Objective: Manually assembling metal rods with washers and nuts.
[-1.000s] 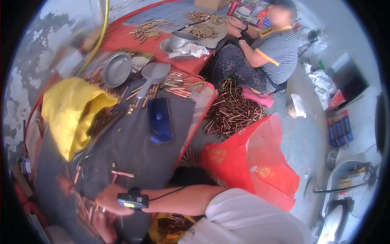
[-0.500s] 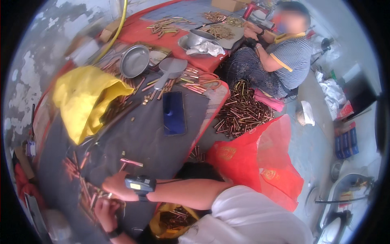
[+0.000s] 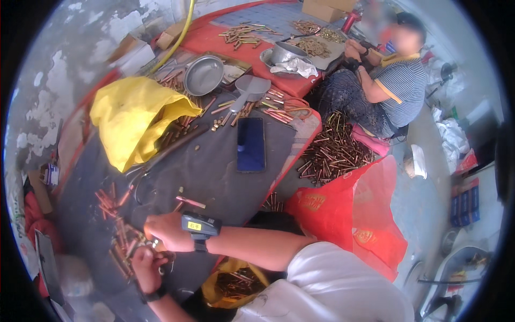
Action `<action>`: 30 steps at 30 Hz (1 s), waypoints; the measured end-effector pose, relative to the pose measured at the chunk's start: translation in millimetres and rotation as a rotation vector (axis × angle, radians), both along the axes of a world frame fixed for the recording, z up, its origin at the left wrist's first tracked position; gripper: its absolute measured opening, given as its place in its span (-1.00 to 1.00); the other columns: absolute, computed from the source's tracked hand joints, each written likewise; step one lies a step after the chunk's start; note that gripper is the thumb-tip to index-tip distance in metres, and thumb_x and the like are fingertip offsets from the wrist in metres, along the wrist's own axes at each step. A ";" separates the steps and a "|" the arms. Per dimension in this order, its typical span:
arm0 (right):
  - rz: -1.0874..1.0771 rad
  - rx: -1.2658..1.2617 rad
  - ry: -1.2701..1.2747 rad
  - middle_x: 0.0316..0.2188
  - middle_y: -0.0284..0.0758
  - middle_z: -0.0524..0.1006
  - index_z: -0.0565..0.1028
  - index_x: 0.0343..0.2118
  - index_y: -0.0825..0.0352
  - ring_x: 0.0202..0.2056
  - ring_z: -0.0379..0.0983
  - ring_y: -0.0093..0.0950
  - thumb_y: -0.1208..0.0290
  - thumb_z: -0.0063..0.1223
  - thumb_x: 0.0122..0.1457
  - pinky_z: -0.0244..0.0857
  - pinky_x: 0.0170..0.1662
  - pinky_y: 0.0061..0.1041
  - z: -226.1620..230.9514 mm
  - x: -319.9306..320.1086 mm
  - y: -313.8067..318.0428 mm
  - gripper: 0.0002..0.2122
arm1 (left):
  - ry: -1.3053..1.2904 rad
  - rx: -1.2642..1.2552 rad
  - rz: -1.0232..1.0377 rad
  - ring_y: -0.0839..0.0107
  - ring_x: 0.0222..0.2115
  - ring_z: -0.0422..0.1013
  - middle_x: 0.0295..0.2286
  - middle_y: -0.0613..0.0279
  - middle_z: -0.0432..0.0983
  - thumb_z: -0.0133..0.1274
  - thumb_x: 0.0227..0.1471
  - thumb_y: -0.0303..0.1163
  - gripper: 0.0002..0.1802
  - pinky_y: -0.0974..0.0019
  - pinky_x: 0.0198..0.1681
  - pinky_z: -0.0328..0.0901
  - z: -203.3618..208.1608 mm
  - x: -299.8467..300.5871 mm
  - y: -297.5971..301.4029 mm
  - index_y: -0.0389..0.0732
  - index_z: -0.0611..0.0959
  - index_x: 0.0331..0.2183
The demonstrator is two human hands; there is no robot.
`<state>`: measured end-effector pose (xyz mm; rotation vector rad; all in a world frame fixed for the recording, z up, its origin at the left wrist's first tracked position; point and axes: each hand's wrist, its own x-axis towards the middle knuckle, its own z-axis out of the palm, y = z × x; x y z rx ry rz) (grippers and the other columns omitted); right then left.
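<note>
- The right hand [image 3: 170,231] has its fingers bent in toward a small shiny metal piece [image 3: 157,244]; the left hand [image 3: 147,264] curls just beside it. Which of them grips the piece, I cannot tell.
- Copper-toned metal rods [image 3: 124,244], slim, straight and smooth, lie in a jumbled pile beside and beyond both hands, on a matte dark cloth sheet [image 3: 212,155].
- A loose pinkish rod [image 3: 191,202] lies just beyond the right wrist, a small brassy piece [image 3: 181,189] near its end.
- Room to move: a smooth stretch of sheet runs from that rod to a flat, glossy phone [image 3: 251,145].
- Edges: a creased yellow bag [image 3: 129,121] bounds the far left; a red border [image 3: 310,140] trims the right side, with a stiff, folded red bag [image 3: 354,220] beyond.
</note>
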<state>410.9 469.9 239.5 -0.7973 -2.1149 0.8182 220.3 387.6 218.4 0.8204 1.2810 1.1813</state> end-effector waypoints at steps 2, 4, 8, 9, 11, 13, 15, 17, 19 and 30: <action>-0.010 0.051 0.014 -0.48 -0.32 0.43 0.42 -0.52 0.22 -0.44 0.46 -0.28 0.36 0.24 -0.13 0.29 -0.40 -0.33 -2.2 -5.2 -1.0 -0.82 | 0.001 0.009 0.010 0.43 -0.49 0.45 -0.44 0.18 0.48 0.07 0.07 -0.31 -0.74 0.41 -0.47 0.45 4.3 -3.0 -2.5 -0.35 0.52 -0.33; 0.015 0.100 -0.176 -0.51 -0.30 0.44 0.44 -0.50 0.24 -0.46 0.46 -0.29 0.26 0.25 -0.12 0.30 -0.42 -0.34 -11.1 -18.0 2.6 -0.77 | 0.056 -0.030 0.046 0.42 -0.47 0.47 -0.46 0.17 0.50 0.08 0.06 -0.29 -0.72 0.40 -0.45 0.47 6.4 -9.8 -5.9 -0.35 0.52 -0.31; -0.015 0.007 0.051 -0.20 -0.24 0.52 0.50 -0.34 0.23 -0.43 0.49 -0.29 0.32 0.28 -0.17 0.36 -0.39 -0.42 12.4 -3.8 1.8 -0.72 | -0.081 -0.051 0.034 0.36 -0.52 0.51 -0.51 0.17 0.51 0.07 0.06 -0.39 -0.81 0.34 -0.40 0.49 16.2 3.8 0.9 -0.34 0.52 -0.34; 0.060 0.009 0.050 -0.21 -0.24 0.53 0.51 -0.36 0.21 -0.44 0.50 -0.31 0.38 0.25 -0.13 0.36 -0.40 -0.42 11.4 0.6 4.7 -0.78 | -0.035 -0.103 0.046 0.34 -0.53 0.52 -0.52 0.16 0.52 0.07 0.06 -0.40 -0.83 0.34 -0.41 0.49 9.0 -0.8 0.0 -0.33 0.53 -0.36; 0.035 0.053 -0.160 -0.21 -0.26 0.54 0.52 -0.38 0.23 -0.41 0.52 -0.31 0.42 0.25 -0.10 0.36 -0.40 -0.41 20.3 4.8 1.9 -0.81 | -0.085 -0.103 0.013 0.34 -0.52 0.52 -0.52 0.15 0.53 0.10 0.06 -0.36 -0.79 0.35 -0.42 0.49 15.1 4.9 0.1 -0.33 0.52 -0.39; -0.033 -0.045 -0.095 -0.28 -0.27 0.52 0.50 -0.46 0.28 -0.30 0.50 -0.27 0.37 0.26 -0.11 0.37 -0.30 -0.35 24.8 -1.1 -5.0 -0.82 | -0.096 -0.091 -0.039 0.37 -0.49 0.53 -0.49 0.15 0.53 0.10 0.07 -0.35 -0.79 0.35 -0.38 0.49 10.0 -1.3 -1.0 -0.32 0.53 -0.35; 0.027 0.104 0.026 -0.28 -0.31 0.53 0.49 -0.46 0.27 -0.34 0.51 -0.29 0.36 0.30 -0.14 0.38 -0.32 -0.36 24.5 -7.3 -3.1 -0.78 | -0.170 -0.100 -0.033 0.38 -0.49 0.52 -0.49 0.16 0.53 0.11 0.06 -0.35 -0.79 0.37 -0.39 0.49 5.0 -6.9 -4.8 -0.32 0.54 -0.36; 0.074 0.125 0.016 -0.24 -0.29 0.53 0.49 -0.44 0.26 -0.34 0.52 -0.28 0.33 0.31 -0.14 0.38 -0.32 -0.38 13.6 -5.1 1.9 -0.76 | -0.202 -0.089 -0.031 0.38 -0.48 0.52 -0.50 0.18 0.53 0.11 0.06 -0.36 -0.80 0.37 -0.40 0.49 7.2 -6.7 -6.2 -0.32 0.54 -0.36; 0.067 -0.028 -0.184 -0.21 -0.24 0.53 0.50 -0.41 0.26 -0.30 0.52 -0.25 0.30 0.32 -0.15 0.39 -0.29 -0.37 9.4 -0.2 1.9 -0.74 | -0.151 -0.096 -0.026 0.36 -0.52 0.52 -0.53 0.16 0.52 0.12 0.06 -0.37 -0.80 0.39 -0.43 0.48 10.1 -4.8 -5.2 -0.32 0.53 -0.40; 0.074 -0.018 0.068 -0.46 -0.28 0.49 0.50 -0.51 0.26 -0.38 0.48 -0.26 0.27 0.28 -0.19 0.33 -0.34 -0.31 5.7 -5.4 7.8 -0.78 | -0.023 0.014 0.002 0.43 -0.50 0.46 -0.45 0.17 0.50 0.06 0.08 -0.31 -0.77 0.36 -0.47 0.47 -1.0 -11.8 -6.0 -0.30 0.50 -0.35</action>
